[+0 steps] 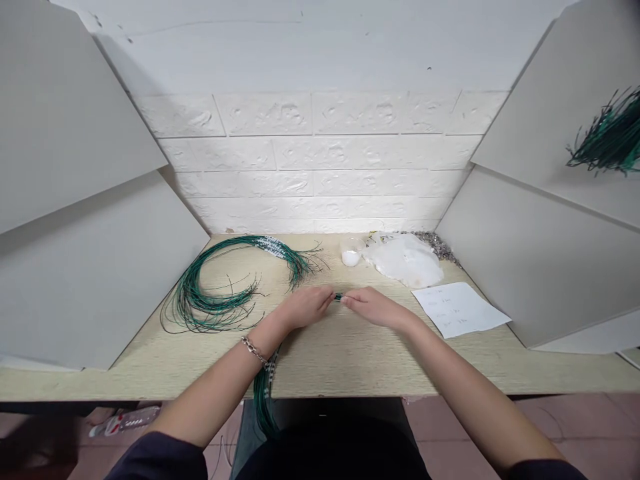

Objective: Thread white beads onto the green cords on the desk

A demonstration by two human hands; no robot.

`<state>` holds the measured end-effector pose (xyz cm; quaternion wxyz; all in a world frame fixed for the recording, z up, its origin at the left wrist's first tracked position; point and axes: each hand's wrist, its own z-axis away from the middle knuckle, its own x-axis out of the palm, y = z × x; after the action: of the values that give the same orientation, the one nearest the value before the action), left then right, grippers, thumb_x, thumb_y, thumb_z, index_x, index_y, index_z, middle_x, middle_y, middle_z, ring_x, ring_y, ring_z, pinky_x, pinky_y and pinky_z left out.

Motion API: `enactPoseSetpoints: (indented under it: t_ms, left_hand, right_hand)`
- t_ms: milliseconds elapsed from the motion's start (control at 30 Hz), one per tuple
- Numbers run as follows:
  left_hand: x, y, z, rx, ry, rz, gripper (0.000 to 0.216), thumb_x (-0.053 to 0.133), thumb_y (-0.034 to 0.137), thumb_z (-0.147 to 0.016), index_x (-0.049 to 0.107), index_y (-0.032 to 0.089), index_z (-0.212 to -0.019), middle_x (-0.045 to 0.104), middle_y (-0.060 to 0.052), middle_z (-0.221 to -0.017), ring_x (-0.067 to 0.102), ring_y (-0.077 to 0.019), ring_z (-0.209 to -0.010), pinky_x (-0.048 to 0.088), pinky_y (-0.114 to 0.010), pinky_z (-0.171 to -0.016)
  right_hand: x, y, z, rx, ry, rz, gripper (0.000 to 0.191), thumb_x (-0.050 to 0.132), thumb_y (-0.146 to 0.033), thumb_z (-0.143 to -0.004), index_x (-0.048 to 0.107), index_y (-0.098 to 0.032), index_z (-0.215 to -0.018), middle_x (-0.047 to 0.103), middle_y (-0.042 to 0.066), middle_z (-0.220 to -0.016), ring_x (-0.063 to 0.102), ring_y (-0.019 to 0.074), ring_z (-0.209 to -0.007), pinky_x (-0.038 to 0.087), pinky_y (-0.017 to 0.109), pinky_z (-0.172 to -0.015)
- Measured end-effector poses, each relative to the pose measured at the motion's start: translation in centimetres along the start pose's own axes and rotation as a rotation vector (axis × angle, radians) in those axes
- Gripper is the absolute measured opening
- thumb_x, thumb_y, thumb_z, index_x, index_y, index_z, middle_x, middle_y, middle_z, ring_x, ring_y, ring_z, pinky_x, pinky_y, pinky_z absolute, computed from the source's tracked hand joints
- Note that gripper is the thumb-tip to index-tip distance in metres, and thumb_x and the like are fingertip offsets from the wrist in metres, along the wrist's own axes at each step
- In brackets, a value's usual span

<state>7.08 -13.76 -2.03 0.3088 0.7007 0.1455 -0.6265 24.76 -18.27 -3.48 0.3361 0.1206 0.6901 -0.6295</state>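
The left hand (305, 308) and right hand (377, 309) each hold a clenched grip on a short green wire (339, 297), which runs crosswise between their fingertips, about equally near both, just above the counter (350, 367).

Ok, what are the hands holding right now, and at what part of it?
The left hand and right hand pinch green wire from either side; exactly where along it cannot be told.

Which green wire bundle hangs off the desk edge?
The green wire bundle below the left forearm; the looped green coil lies flat on the desk, the third bunch is by the right panel.
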Motion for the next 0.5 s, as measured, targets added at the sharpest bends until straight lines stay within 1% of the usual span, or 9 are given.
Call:
enactPoseSetpoints:
  t_ms: [67,100,133,167,233,300,367,433,500]
  left_hand:
    - [0.0,-0.1,0.0,-0.014,0.005,-0.016,0.037,0.021,0.035,-0.088,0.051,0.016,-0.081,0.057,-0.005,-0.067,0.052,-0.0164,-0.062,0.034,-0.026,-0.056]
    - [0.0,-0.1,0.0,-0.019,0.008,-0.023,0.037,0.02,0.035,-0.088,0.051,0.016,-0.082,0.057,-0.005,-0.067,0.052,-0.0163,-0.062,0.034,-0.026,-0.056]
    - [0.1,-0.1,0.0,-0.023,0.013,-0.028,0.038,0.02,0.036,-0.088,0.051,0.016,-0.082,0.057,-0.006,-0.068,0.052,-0.0164,-0.062,0.034,-0.026,-0.056]
    - [0.1,-0.1,0.0,-0.026,0.017,-0.03,0.038,0.019,0.036,-0.088,0.051,0.016,-0.083,0.057,-0.006,-0.068,0.053,-0.0166,-0.062,0.035,-0.026,-0.056]
    - [0.1,-0.1,0.0,-0.032,0.018,-0.025,0.038,0.02,0.036,-0.088,0.052,0.016,-0.083,0.058,-0.007,-0.07,0.053,-0.0169,-0.062,0.035,-0.026,-0.056]
    - [0.2,0.0,0.0,-0.04,0.015,-0.015,0.037,0.021,0.036,-0.087,0.052,0.016,-0.085,0.059,-0.007,-0.071,0.053,-0.0171,-0.062,0.036,-0.026,-0.057]
    - [0.2,0.2,0.0,-0.033,0.007,0.003,0.034,0.024,0.034,-0.087,0.053,0.017,-0.089,0.06,-0.008,-0.076,0.054,-0.0172,-0.064,0.037,-0.026,-0.058]
    - [0.1,0.5,0.0,-0.003,-0.001,0.031,0.031,0.026,0.03,-0.086,0.054,0.018,-0.094,0.061,-0.007,-0.081,0.055,-0.0173,-0.068,0.037,-0.026,-0.06]
    - [0.1,0.6,0.0,0.029,-0.003,0.06,0.029,0.027,0.026,-0.085,0.055,0.02,-0.095,0.061,-0.005,-0.084,0.055,-0.0172,-0.07,0.038,-0.026,-0.061]
  right_hand:
    - [-0.4,0.2,0.0,0.062,0.002,-0.044,0.043,0.043,-0.046,-0.078,0.038,-0.017,-0.047,0.029,-0.004,-0.046,0.026,0.0078,-0.046,0.022,0.023,-0.048]
    - [-0.6,0.4,0.0,0.082,0.007,-0.08,0.045,0.043,-0.049,-0.077,0.039,-0.017,-0.047,0.028,-0.004,-0.045,0.025,0.0074,-0.045,0.021,0.023,-0.047]
    - [-0.8,0.6,0.0,0.099,0.017,-0.131,0.045,0.042,-0.052,-0.077,0.043,-0.016,-0.049,0.029,-0.004,-0.046,0.026,0.0073,-0.045,0.022,0.023,-0.046]
    - [-1.0,0.8,-0.1,0.114,0.026,-0.193,0.046,0.04,-0.054,-0.077,0.048,-0.016,-0.054,0.034,-0.004,-0.048,0.03,0.0075,-0.045,0.024,0.022,-0.046]
    - [-1.1,1.1,-0.3,0.142,0.038,-0.316,0.046,0.038,-0.056,-0.078,0.058,-0.014,-0.072,0.047,-0.001,-0.058,0.038,0.008,-0.048,0.03,0.022,-0.047]
    - [-0.8,1.2,-0.7,0.158,0.044,-0.371,0.048,0.04,-0.056,-0.077,0.06,-0.014,-0.084,0.054,0.002,-0.067,0.043,0.0079,-0.05,0.032,0.022,-0.048]
    - [-0.1,1.0,-1.2,0.131,0.027,-0.38,0.047,0.045,-0.056,-0.074,0.062,-0.013,-0.083,0.056,0.002,-0.068,0.044,0.0073,-0.051,0.033,0.021,-0.048]
    - [0.9,0.6,-1.5,0.094,0.015,-0.402,0.045,0.049,-0.055,-0.071,0.063,-0.013,-0.08,0.056,0.001,-0.064,0.044,0.0066,-0.049,0.033,0.02,-0.047]
    - [1.8,0.2,-1.8,0.102,0.016,-0.449,0.043,0.052,-0.054,-0.07,0.062,-0.014,-0.079,0.056,0.0,-0.061,0.044,0.006,-0.045,0.033,0.019,-0.044]
